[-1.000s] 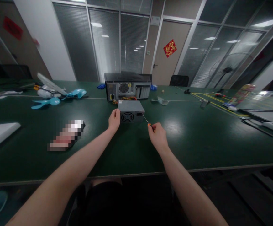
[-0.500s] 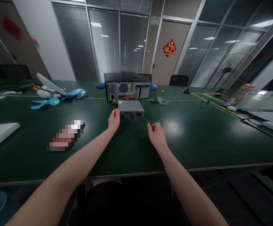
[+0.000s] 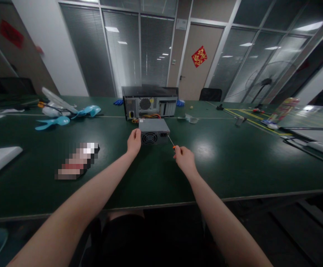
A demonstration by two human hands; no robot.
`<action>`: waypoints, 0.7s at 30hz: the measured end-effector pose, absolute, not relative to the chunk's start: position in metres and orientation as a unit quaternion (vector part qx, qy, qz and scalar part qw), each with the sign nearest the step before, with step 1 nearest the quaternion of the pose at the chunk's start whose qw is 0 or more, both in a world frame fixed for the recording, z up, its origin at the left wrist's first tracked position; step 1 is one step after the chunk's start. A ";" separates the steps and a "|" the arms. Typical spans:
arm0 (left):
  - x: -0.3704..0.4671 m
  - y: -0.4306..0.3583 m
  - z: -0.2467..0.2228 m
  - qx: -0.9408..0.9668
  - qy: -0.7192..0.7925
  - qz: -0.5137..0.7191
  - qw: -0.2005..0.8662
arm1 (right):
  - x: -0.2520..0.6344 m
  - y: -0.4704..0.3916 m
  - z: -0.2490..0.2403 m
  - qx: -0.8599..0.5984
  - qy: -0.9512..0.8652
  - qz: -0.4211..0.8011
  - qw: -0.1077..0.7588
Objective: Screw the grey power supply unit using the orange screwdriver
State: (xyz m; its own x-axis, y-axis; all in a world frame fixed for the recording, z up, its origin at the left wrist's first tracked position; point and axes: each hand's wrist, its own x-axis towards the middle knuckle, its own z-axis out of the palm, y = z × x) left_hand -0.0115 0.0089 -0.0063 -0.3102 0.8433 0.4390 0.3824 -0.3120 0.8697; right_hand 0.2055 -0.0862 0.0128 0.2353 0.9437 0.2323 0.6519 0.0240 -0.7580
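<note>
The right hand (image 3: 185, 159), pinching a screwdriver (image 3: 174, 147) at the metal box's (image 3: 153, 127) three o'clock edge, has rolled its fingers slightly, suggesting turning in place, while the left hand (image 3: 134, 142) stays gripping nine o'clock, at the computer case's (image 3: 150, 101) six o'clock.

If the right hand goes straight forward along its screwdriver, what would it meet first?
Probably the grey box, beside its socket; the screwdriver seems to touch it, though depth is unclear.
</note>
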 end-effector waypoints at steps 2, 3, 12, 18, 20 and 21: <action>-0.012 0.010 -0.007 0.552 0.553 0.592 0.196 | 0.206 -0.084 0.012 -0.674 -0.583 0.208 0.404; -0.012 0.010 -0.007 0.553 0.551 0.593 0.195 | 0.206 -0.083 0.012 -0.675 -0.576 0.221 0.404; -0.011 0.011 -0.008 0.560 0.545 0.598 0.180 | 0.206 -0.089 0.014 -0.695 -0.595 0.064 0.399; -0.011 0.011 -0.008 0.559 0.552 0.590 0.187 | 0.204 -0.088 0.015 -0.689 -0.596 -0.021 0.412; -0.012 0.012 -0.008 0.561 0.550 0.589 0.188 | 0.204 -0.088 0.015 -0.697 -0.601 -0.011 0.390; -0.013 0.012 -0.009 0.562 0.549 0.589 0.188 | 0.204 -0.088 0.015 -0.702 -0.605 -0.002 0.377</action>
State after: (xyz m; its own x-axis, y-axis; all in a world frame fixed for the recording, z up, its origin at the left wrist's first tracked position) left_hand -0.0125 0.0119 -0.0086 -0.2986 0.8386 0.4556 0.3958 -0.3256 0.8587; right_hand 0.2038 -0.0878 0.0153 0.2682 0.8473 0.4584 0.8504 0.0153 -0.5259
